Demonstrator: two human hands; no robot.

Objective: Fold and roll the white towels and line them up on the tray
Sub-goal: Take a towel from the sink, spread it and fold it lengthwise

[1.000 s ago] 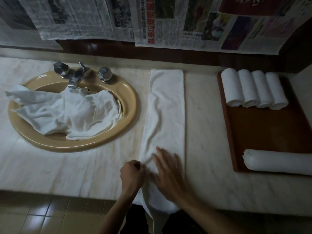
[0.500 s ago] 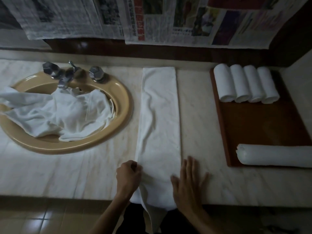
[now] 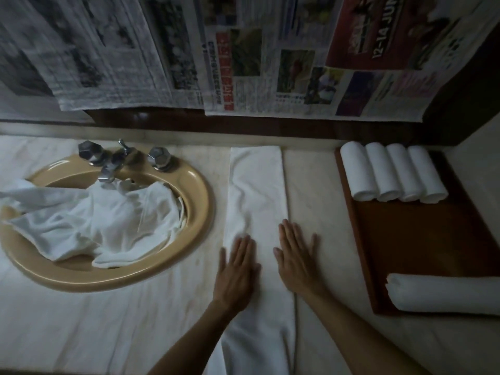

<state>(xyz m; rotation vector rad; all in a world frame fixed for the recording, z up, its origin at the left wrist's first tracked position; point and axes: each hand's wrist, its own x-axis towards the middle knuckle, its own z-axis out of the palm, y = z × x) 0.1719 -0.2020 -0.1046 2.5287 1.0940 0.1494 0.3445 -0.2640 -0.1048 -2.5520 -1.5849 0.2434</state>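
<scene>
Pressing flat with fingers straight, the left hand [image 3: 236, 269] and right hand [image 3: 296, 257] rest on the folded towel strip [image 3: 257, 190], which runs from the worktop's back edge over its front edge. Four rolled towels [image 3: 392, 171] line the tray's [image 3: 422, 247] back edge.

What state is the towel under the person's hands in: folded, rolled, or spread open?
Folded, not rolled: the towel lies flat as a long narrow strip on the counter, both hands pressing it.
</scene>
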